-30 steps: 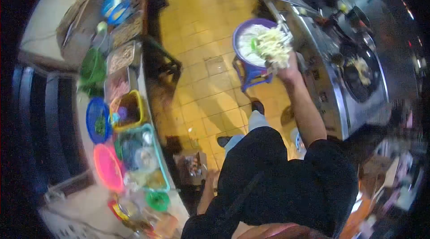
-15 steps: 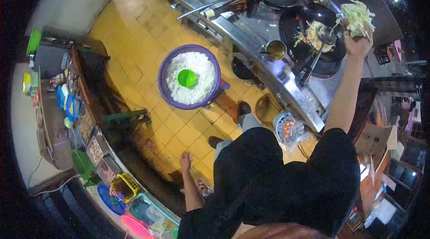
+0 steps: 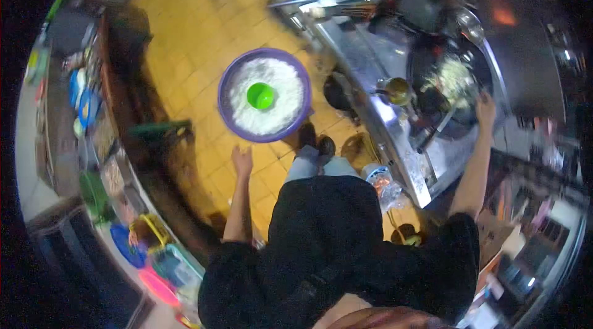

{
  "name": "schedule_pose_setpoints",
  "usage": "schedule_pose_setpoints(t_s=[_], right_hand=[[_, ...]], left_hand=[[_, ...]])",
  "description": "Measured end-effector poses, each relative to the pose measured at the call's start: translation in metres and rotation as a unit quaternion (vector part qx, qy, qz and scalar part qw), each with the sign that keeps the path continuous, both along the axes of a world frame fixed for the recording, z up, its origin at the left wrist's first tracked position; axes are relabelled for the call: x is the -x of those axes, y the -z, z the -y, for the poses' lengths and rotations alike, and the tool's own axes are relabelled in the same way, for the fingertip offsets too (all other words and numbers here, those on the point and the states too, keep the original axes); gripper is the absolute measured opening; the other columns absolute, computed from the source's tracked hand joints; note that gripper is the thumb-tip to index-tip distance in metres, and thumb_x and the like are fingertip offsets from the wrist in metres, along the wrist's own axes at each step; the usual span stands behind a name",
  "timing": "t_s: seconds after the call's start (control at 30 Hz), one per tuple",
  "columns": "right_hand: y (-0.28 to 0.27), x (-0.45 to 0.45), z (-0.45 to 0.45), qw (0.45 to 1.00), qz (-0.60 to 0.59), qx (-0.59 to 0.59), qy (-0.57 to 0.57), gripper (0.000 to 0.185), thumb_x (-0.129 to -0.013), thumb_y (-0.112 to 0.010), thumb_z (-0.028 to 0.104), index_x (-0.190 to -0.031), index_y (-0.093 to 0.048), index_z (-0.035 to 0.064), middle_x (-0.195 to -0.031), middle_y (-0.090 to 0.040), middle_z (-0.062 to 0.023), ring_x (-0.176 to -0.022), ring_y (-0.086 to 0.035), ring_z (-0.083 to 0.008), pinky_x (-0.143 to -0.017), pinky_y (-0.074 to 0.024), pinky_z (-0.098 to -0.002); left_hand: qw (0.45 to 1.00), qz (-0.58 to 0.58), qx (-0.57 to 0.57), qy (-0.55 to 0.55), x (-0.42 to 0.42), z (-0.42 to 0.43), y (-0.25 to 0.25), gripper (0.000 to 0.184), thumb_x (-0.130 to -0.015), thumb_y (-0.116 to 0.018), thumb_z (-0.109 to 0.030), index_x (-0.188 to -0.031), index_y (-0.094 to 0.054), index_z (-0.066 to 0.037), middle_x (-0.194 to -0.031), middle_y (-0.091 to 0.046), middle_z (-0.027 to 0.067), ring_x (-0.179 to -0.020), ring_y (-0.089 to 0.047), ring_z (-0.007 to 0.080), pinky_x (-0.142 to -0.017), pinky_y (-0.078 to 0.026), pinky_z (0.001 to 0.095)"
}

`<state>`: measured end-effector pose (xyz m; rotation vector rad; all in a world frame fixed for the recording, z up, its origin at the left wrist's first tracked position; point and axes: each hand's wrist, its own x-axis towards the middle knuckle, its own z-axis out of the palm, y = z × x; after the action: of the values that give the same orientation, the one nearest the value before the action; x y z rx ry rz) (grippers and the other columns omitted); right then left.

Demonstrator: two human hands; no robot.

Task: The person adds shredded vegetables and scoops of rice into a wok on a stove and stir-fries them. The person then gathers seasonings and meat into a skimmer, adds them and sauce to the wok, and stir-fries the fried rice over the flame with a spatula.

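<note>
My right hand (image 3: 486, 108) is at the near right rim of a dark wok (image 3: 426, 60), slightly blurred, with fingers apart and nothing visible in it. Pale shredded cabbage (image 3: 455, 79) lies heaped in the wok. A ladle (image 3: 442, 122) rests in there too, its handle leaning over the near rim. My left hand (image 3: 242, 160) hangs empty over the floor, fingers loosely apart. Just beyond it stands a purple basin (image 3: 223, 104) of white rice (image 3: 259, 122), with a green cup (image 3: 260, 95) set in the rice.
A steel stove counter (image 3: 377, 119) runs diagonally on the right, holding a small bowl of yellowish liquid (image 3: 396, 91). Below its edge is a bucket with a plastic bag (image 3: 386, 190). Along the left, a counter carries trays, a yellow basket (image 3: 151, 230) and a blue plate (image 3: 126, 245).
My right hand has come down from above the wok and let go of the cabbage, which now lies in the wok. My left hand has moved forward, nearer the basin. The view has shifted.
</note>
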<state>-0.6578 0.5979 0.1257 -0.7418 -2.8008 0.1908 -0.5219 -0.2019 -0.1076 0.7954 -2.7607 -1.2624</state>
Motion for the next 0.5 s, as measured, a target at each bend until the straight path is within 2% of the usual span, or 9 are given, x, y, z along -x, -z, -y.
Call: schedule_pose_setpoints(t_s=[0.03, 0.1, 0.13, 0.2, 0.3, 0.33, 0.4, 0.43, 0.5], right_hand=[[-0.001, 0.011, 0.006, 0.999, -0.009, -0.027, -0.029, 0.036, -0.091, -0.057, 0.031, -0.120, -0.061, 0.0094, -0.105, -0.067, -0.0178, -0.094, -0.064, -0.0286, -0.081, -0.0478, -0.0360], [-0.014, 0.031, 0.050, 0.979, -0.056, 0.162, -0.114, 0.039, -0.091, -0.057, 0.029, -0.124, -0.059, 0.0077, -0.111, -0.066, -0.0159, -0.099, -0.063, -0.0256, -0.085, -0.0464, -0.0332], [-0.029, 0.044, 0.081, 0.975, -0.045, 0.164, -0.143, 0.039, -0.091, -0.057, 0.029, -0.124, -0.059, 0.0077, -0.111, -0.066, -0.0159, -0.099, -0.063, -0.0256, -0.085, -0.0464, -0.0332], [-0.059, 0.074, 0.176, 0.976, 0.048, 0.154, -0.143, 0.039, -0.092, -0.056, 0.026, -0.124, -0.057, 0.0036, -0.117, -0.063, -0.0149, -0.103, -0.061, -0.0233, -0.089, -0.0454, -0.0323], [-0.046, 0.118, 0.276, 0.921, 0.070, 0.228, -0.307, 0.038, -0.091, -0.057, 0.024, -0.122, -0.057, 0.0009, -0.120, -0.061, -0.0151, -0.105, -0.060, -0.0232, -0.091, -0.0448, -0.0324], [-0.046, 0.126, 0.324, 0.900, 0.083, 0.250, -0.346, 0.038, -0.091, -0.058, 0.023, -0.121, -0.058, 0.0007, -0.118, -0.062, -0.0152, -0.105, -0.060, -0.0234, -0.091, -0.0447, -0.0324], [-0.021, 0.144, 0.394, 0.860, 0.165, 0.256, -0.410, 0.039, -0.090, -0.060, 0.023, -0.121, -0.057, 0.0002, -0.115, -0.063, -0.0160, -0.105, -0.061, -0.0242, -0.091, -0.0454, -0.0331], [-0.010, 0.147, 0.433, 0.831, 0.198, 0.279, -0.439, 0.039, -0.089, -0.060, 0.022, -0.121, -0.057, 0.0000, -0.114, -0.064, -0.0167, -0.105, -0.061, -0.0258, -0.090, -0.0461, -0.0338], [0.031, 0.151, 0.491, 0.777, 0.267, 0.321, -0.472, 0.039, -0.088, -0.060, 0.022, -0.121, -0.057, -0.0005, -0.110, -0.065, -0.0185, -0.103, -0.063, -0.0296, -0.089, -0.0474, -0.0356]], left_hand=[[0.994, 0.055, 0.096, -0.016, 0.007, 0.006, 0.024, 0.066, -0.082, -0.067, -0.029, -0.127, -0.043, 0.014, -0.129, -0.048, 0.0316, -0.122, -0.046, 0.0407, -0.106, -0.034, 0.0428], [0.991, 0.061, 0.097, -0.066, 0.018, -0.007, 0.032, 0.076, -0.080, -0.069, -0.027, -0.133, -0.034, 0.014, -0.133, -0.043, 0.0330, -0.124, -0.042, 0.0435, -0.108, -0.031, 0.0433], [0.990, 0.059, 0.078, -0.106, 0.024, -0.013, 0.039, 0.079, -0.079, -0.069, -0.026, -0.134, -0.031, 0.014, -0.133, -0.043, 0.0335, -0.125, -0.041, 0.0438, -0.108, -0.030, 0.0431], [0.977, 0.103, -0.163, -0.092, 0.043, -0.023, 0.001, 0.086, -0.080, -0.067, -0.023, -0.139, -0.017, 0.015, -0.140, -0.033, 0.0350, -0.133, -0.032, 0.0433, -0.113, -0.023, 0.0408], [0.977, 0.054, -0.201, -0.055, 0.043, -0.033, 0.012, 0.091, -0.082, -0.064, -0.019, -0.141, -0.004, 0.016, -0.147, -0.018, 0.0354, -0.140, -0.017, 0.0413, -0.115, -0.016, 0.0381], [0.974, 0.053, -0.208, -0.069, 0.040, -0.040, 0.023, 0.091, -0.082, -0.064, -0.019, -0.141, -0.004, 0.016, -0.147, -0.018, 0.0354, -0.140, -0.017, 0.0413, -0.115, -0.016, 0.0381], [0.990, 0.122, -0.007, -0.070, 0.038, -0.049, 0.045, 0.093, -0.082, -0.066, -0.022, -0.141, -0.005, 0.015, -0.149, -0.008, 0.0355, -0.138, -0.024, 0.0423, -0.112, -0.026, 0.0395], [0.982, 0.153, -0.077, -0.076, 0.042, -0.047, 0.029, 0.096, -0.082, -0.064, -0.020, -0.141, 0.003, 0.015, -0.149, 0.002, 0.0350, -0.141, -0.012, 0.0419, -0.115, -0.019, 0.0378], [0.984, 0.140, -0.077, -0.080, 0.044, -0.050, 0.028, 0.096, -0.082, -0.064, -0.020, -0.141, 0.004, 0.015, -0.149, 0.001, 0.0353, -0.141, -0.009, 0.0415, -0.115, -0.017, 0.0375]])
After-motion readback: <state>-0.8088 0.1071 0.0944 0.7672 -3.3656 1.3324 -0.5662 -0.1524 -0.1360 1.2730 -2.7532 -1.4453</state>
